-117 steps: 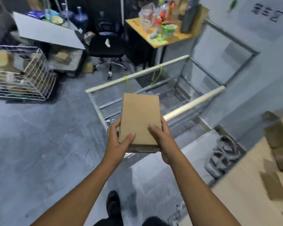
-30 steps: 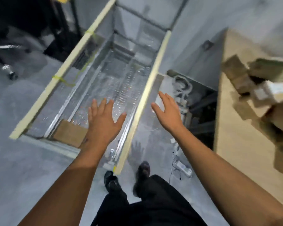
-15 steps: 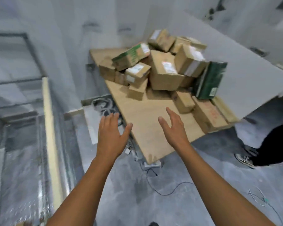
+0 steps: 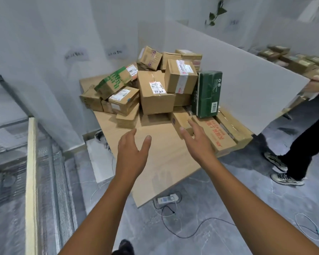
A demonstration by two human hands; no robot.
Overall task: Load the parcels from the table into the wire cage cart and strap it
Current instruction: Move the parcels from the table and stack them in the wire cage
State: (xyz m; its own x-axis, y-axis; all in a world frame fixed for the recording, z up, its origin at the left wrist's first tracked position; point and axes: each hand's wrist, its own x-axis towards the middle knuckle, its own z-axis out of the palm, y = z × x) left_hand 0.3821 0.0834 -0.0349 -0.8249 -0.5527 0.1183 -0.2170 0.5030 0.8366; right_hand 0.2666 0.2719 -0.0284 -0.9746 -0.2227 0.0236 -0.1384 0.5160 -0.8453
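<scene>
Both hands reach out over the near part of the counter and hold nothing. The left hand is spread, fingers straight and thumb held wide, above bare wood. The right hand is spread too, a little farther out, its fingertips over the near edge of a small box; whether they touch it cannot be told. The parcels lie heaped on the far half of the counter, brown cartons stacked at loose angles, several with white labels. A green box stands upright at the right of the heap, and a flat box with red print lies just right of the right hand. The cart stands at the left, well apart from the heap, its pale wood rail running near to far. A white partition borders the counter on the right, and beyond it stands another person. A power strip lies on the floor below the counter's near corner.
</scene>
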